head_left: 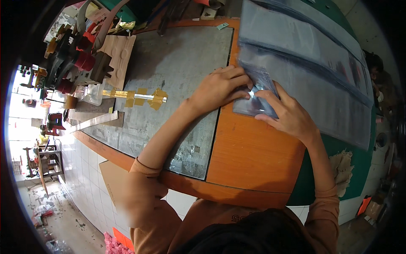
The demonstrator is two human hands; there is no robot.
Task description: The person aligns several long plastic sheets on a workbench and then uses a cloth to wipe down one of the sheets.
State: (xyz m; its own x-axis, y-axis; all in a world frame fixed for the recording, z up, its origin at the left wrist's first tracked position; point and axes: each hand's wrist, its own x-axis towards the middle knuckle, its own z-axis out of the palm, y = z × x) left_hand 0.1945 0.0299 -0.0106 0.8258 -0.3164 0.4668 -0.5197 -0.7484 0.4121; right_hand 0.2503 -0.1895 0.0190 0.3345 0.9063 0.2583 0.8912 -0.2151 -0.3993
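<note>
A small stack of clear plastic sleeves lies at the right side of the wooden tabletop, its surface shining with reflected light. My left hand comes over its left edge, fingers curled and closed on the plastic. On the other side, my right hand grips the stack's right edge, with thumb and fingers bent around it. Part of the stack is hidden under both hands. Just beyond and to the right, larger clear plastic sheets lie in overlapping piles.
A grey metal plate with taped strips covers the table's left part. Dark machinery stands at the far left. Green cloth and a frayed rag lie at the right. The orange wooden edge is nearest me.
</note>
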